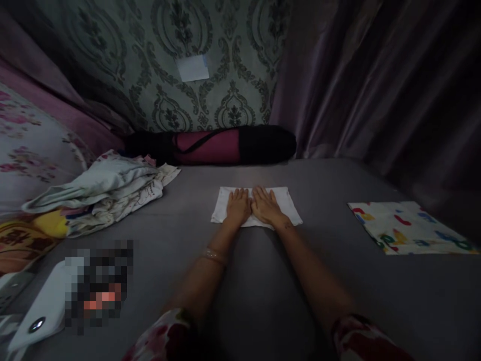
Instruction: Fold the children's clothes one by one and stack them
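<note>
A folded white cloth [286, 201] lies flat on the grey sheet in the middle of the view. My left hand [238, 206] rests palm down on its left half, fingers stretched out away from me. Beside it, my right hand [265, 204] presses flat on the right half, with the fingers extended. The two hands nearly touch at the thumbs. Neither hand grips anything. Parts of the cloth under the palms are hidden.
A folded cloth with a colourful print [409, 228] lies at the right. To the left is a heap of clothes [112, 180], with a white device [48, 306] nearer me. A pink and black long bag [210, 148] lies along the patterned wall. Curtains [338, 75] hang at the right.
</note>
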A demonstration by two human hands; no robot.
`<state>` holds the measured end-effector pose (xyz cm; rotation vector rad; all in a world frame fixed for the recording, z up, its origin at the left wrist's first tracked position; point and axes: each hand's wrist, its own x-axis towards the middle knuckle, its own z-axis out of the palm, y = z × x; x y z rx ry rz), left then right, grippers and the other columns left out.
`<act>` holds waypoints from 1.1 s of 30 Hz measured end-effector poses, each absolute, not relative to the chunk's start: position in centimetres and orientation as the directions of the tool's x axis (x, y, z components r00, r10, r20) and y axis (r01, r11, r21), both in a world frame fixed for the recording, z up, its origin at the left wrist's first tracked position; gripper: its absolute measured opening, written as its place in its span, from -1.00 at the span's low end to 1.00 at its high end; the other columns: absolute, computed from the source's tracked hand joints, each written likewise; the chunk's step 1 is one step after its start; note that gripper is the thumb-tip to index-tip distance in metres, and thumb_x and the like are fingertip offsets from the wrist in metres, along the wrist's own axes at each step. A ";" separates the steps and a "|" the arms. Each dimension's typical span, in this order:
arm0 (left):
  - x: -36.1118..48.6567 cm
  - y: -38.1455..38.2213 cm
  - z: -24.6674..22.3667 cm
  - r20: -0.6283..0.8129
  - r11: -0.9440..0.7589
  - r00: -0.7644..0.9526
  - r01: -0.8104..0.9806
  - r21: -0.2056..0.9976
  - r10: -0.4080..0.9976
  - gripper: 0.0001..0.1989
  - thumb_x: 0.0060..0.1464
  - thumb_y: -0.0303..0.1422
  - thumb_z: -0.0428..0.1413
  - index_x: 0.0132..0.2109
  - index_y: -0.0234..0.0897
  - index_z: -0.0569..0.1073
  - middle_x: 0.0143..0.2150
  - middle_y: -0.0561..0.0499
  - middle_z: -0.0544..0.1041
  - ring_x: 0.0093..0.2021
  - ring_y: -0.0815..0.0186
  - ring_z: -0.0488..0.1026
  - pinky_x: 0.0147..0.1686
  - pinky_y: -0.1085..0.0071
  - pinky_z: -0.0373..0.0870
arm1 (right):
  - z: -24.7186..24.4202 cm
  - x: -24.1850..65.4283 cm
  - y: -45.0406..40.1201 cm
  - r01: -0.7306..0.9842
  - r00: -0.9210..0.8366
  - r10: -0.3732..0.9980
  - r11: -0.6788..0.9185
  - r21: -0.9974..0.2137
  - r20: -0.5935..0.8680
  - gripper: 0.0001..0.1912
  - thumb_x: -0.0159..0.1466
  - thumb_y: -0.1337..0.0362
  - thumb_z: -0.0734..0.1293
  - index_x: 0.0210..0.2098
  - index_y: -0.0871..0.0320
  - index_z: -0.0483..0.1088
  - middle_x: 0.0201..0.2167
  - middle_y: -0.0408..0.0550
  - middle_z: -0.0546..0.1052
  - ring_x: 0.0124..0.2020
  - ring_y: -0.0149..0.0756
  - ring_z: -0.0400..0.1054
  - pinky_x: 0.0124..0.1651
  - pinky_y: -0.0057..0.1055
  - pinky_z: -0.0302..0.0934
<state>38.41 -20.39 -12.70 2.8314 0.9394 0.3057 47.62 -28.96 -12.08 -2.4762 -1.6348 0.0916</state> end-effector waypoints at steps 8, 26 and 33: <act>38.1 -19.4 -13.8 0.117 -0.799 0.794 0.575 0.176 0.597 -0.44 0.33 -0.18 -0.28 0.34 -0.32 0.19 0.38 -0.12 0.16 0.39 0.05 0.02 0.33 0.02 -0.07 | -13.1 47.7 -28.7 0.900 0.412 0.910 -0.399 -0.173 0.046 -0.38 0.39 0.20 -0.06 0.36 0.37 0.02 0.39 0.08 0.03 0.40 -0.12 -0.17 0.38 -0.04 -0.33; 37.8 -18.6 -13.3 0.195 -0.769 0.751 0.570 0.289 0.631 -0.55 0.30 -0.37 -0.20 0.24 -0.41 0.29 0.31 -0.24 0.28 0.33 0.14 0.15 0.30 0.13 0.03 | -12.3 47.7 -28.5 0.905 0.389 0.921 -0.380 -0.189 0.012 -0.39 0.40 0.19 -0.06 0.37 0.35 -0.01 0.41 0.10 -0.02 0.41 -0.12 -0.22 0.38 0.00 -0.38; 37.3 -17.2 -14.1 0.168 -0.701 0.682 0.674 0.233 0.712 -0.44 0.32 -0.23 -0.24 0.27 -0.54 0.23 0.33 -0.33 0.22 0.37 0.01 0.07 0.32 0.07 -0.04 | -12.8 46.2 -26.6 0.917 0.363 0.930 -0.344 -0.203 0.063 -0.39 0.41 0.18 -0.05 0.35 0.38 0.03 0.39 0.14 0.03 0.40 -0.15 -0.17 0.38 -0.05 -0.35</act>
